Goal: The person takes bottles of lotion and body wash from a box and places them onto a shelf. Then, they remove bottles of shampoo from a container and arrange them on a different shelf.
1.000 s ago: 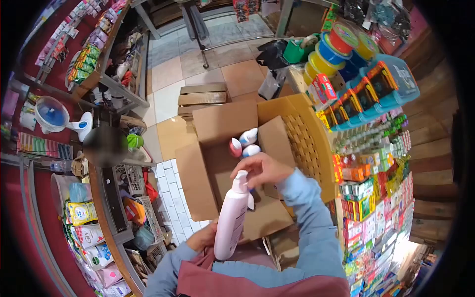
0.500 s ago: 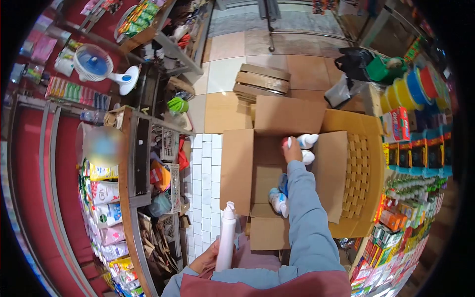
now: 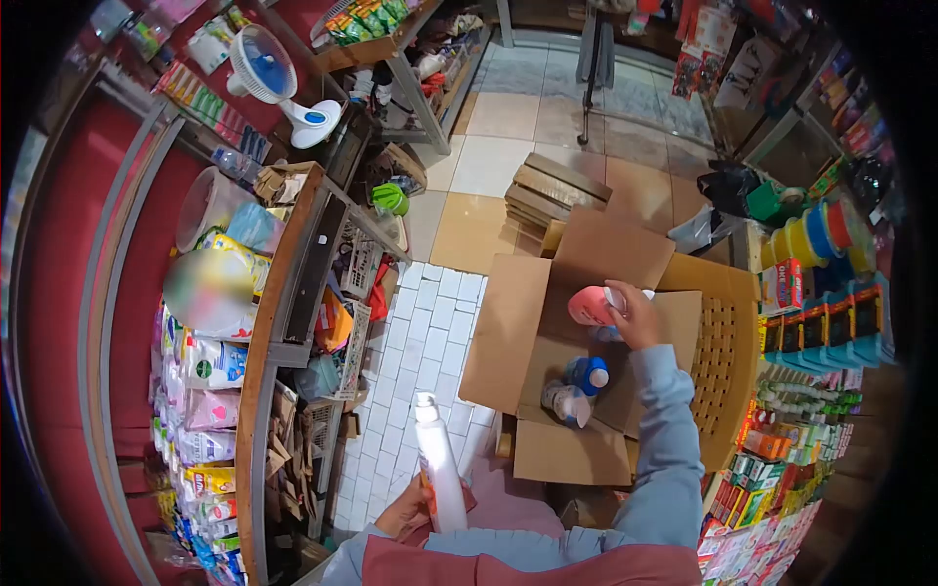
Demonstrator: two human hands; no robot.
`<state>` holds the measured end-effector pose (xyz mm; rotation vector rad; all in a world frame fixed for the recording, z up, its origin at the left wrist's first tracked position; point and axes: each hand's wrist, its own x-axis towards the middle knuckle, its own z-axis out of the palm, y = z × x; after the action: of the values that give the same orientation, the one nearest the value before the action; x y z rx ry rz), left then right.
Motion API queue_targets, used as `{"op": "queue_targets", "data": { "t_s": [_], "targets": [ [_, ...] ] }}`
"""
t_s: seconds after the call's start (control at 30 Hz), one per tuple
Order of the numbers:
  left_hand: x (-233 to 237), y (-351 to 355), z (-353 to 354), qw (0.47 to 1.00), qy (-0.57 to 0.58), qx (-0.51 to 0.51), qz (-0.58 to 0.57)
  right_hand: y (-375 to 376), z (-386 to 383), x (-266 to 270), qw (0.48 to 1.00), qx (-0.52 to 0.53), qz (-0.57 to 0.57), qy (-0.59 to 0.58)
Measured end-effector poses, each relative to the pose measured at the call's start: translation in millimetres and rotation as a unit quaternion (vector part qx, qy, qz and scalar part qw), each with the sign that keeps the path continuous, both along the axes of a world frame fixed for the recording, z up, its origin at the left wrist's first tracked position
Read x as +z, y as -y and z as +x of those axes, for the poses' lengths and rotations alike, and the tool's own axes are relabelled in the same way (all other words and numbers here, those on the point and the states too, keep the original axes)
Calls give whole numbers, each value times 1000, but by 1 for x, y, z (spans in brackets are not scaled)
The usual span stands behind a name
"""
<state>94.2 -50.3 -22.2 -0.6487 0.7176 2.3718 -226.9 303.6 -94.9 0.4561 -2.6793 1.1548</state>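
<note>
My left hand [image 3: 408, 510] is closed around a tall white pump bottle [image 3: 442, 469], held upright and slightly tilted near my lap. Over the open cardboard box [image 3: 504, 337], my right hand [image 3: 640, 317] grips a pink bottle [image 3: 591, 306] with a white cap, which lies nearly sideways. Inside the box, a blue bottle [image 3: 589, 373] and a white bottle [image 3: 565, 401] lean side by side. Another white bottle shows partly behind my right hand, and my fingers hide part of the pink bottle's cap end.
A woven-back chair [image 3: 721, 361] stands right behind the box. Wooden crate slats [image 3: 557, 190] lie on the tiles beyond it. Shelves of packets [image 3: 217, 405] line the left, with a fan [image 3: 264, 66] farther up. Small boxed goods [image 3: 752, 479] fill the right side.
My right hand has raised the pink bottle from inside the box. The view has turned, so the box appears farther right. My left hand still holds the pump bottle.
</note>
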Motion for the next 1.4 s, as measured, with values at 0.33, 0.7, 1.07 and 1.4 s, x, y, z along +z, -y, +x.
{"op": "queue_targets", "data": {
  "t_s": [0.33, 0.7, 1.07, 1.4],
  "targets": [
    [109, 35, 86, 943, -312, 113, -40, 147, 188, 296, 944, 298, -135, -44],
    [108, 138, 373, 871, -371, 290, -139, 451, 452, 334, 712, 657, -185, 165],
    [136, 183, 498, 679, -366, 609, -187, 586, 621, 343, 617, 727, -300, -26],
    [197, 305, 531, 433, -329, 750, -377, 651, 697, 320, 512, 763, -336, -208]
  ]
}}
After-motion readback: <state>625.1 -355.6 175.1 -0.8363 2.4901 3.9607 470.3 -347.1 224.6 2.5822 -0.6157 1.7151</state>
